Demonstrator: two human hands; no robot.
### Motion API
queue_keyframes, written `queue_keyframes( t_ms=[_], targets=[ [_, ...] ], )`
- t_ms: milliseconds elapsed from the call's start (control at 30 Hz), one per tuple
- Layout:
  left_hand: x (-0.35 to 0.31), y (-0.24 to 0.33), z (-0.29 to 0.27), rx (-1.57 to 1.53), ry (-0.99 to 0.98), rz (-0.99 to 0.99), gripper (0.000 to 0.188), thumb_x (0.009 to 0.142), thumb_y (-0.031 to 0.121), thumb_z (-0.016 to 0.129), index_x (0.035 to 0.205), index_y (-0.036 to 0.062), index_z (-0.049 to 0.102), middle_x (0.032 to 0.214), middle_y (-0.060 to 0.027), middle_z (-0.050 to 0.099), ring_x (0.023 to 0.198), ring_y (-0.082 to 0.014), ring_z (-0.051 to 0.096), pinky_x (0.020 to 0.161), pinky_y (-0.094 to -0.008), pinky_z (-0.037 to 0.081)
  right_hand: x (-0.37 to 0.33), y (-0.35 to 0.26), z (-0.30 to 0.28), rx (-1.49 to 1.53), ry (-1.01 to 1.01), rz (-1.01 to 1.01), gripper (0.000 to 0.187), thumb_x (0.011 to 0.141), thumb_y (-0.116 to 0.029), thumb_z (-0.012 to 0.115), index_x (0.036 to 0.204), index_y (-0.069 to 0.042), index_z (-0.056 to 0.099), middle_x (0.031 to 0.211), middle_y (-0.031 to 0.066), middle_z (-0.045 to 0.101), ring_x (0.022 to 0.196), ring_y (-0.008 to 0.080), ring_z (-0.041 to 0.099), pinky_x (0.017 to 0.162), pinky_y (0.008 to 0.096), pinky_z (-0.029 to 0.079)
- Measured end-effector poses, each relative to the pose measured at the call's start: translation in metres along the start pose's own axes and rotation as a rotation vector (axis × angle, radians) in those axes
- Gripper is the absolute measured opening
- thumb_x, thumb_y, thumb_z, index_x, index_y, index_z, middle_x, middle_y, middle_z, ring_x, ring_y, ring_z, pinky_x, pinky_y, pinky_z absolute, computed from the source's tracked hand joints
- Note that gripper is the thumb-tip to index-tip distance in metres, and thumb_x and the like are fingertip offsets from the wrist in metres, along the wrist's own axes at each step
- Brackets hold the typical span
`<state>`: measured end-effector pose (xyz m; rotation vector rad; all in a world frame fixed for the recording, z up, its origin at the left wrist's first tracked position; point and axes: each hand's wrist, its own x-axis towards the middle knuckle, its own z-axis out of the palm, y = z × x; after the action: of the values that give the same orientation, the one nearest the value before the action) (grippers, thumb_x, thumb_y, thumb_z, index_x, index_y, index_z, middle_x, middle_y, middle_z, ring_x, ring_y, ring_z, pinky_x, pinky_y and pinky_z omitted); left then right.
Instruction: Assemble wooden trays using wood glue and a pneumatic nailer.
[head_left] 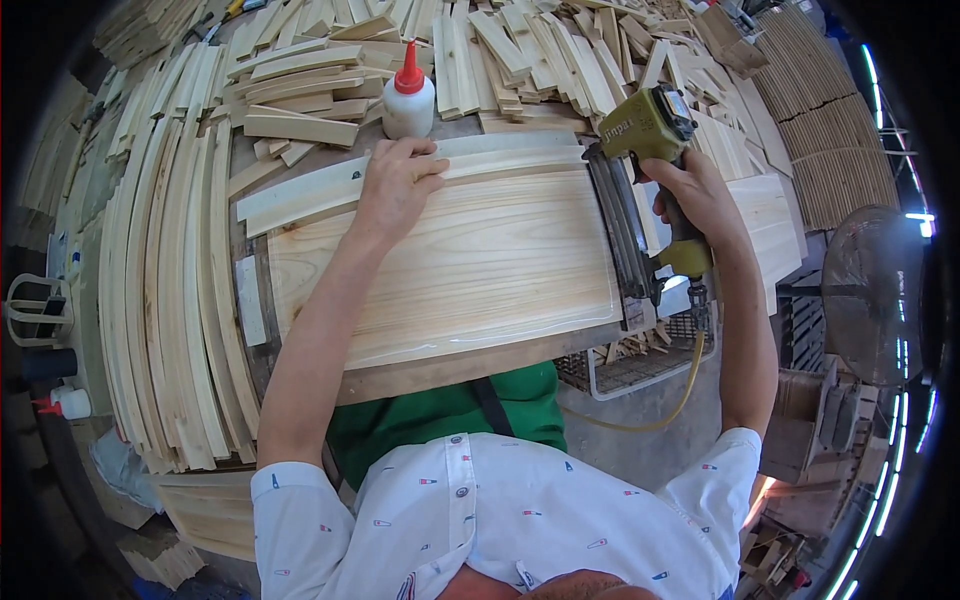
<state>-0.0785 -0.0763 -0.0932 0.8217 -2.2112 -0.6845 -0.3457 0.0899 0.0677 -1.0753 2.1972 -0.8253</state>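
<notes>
A pale wooden panel (450, 265) lies flat on the bench in front of me, a wet-looking white line running along its near edge. Across its far edge sits a narrow wooden strip (510, 163). My left hand (398, 192) grips this strip left of its middle, fingers curled over it. In my right hand (695, 195) is a green nail gun (645, 120), held by its dark handle. The gun's nose meets or nearly meets the strip's right end; exact contact is unclear. Just beyond my left hand stands a white glue bottle (408, 108) with a red nozzle.
Long wooden slats (165, 290) are stacked at the left, and loose short boards (500, 50) pile up at the back. A yellow air hose (690, 385) drops from the gun past a wire basket (600, 390). A large fan (870, 300) stands far right.
</notes>
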Motion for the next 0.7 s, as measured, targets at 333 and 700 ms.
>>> queue_keyframes(
  t_ms=[333, 700],
  targets=[
    [0.000, 0.000, -0.002, 0.023, -0.019, -0.003, 0.023, 0.074, 0.008, 0.072, 0.097, 0.0069, 0.076, 0.109, -0.0081, 0.066, 0.102, -0.0270, 0.053, 0.093, -0.0351, 0.044, 0.016, 0.013, -0.001, -0.065, -0.040, 0.037, 0.033, 0.088, -0.029, 0.063, 0.101, 0.002, 0.059, 0.075, 0.0048, 0.062, 0.055, 0.0072, 0.057, 0.048, 0.0215, 0.047],
    [0.004, 0.000, -0.005, 0.047, -0.059, -0.034, 0.026, 0.074, 0.009, 0.074, 0.100, 0.0081, 0.075, 0.115, -0.0065, 0.065, 0.108, -0.0260, 0.054, 0.097, -0.0342, 0.043, 0.019, 0.015, -0.002, -0.092, -0.055, 0.000, 0.030, 0.090, -0.028, 0.061, 0.101, -0.001, 0.057, 0.078, 0.0042, 0.062, 0.054, 0.0074, 0.055, 0.046, 0.0222, 0.045]
  ],
)
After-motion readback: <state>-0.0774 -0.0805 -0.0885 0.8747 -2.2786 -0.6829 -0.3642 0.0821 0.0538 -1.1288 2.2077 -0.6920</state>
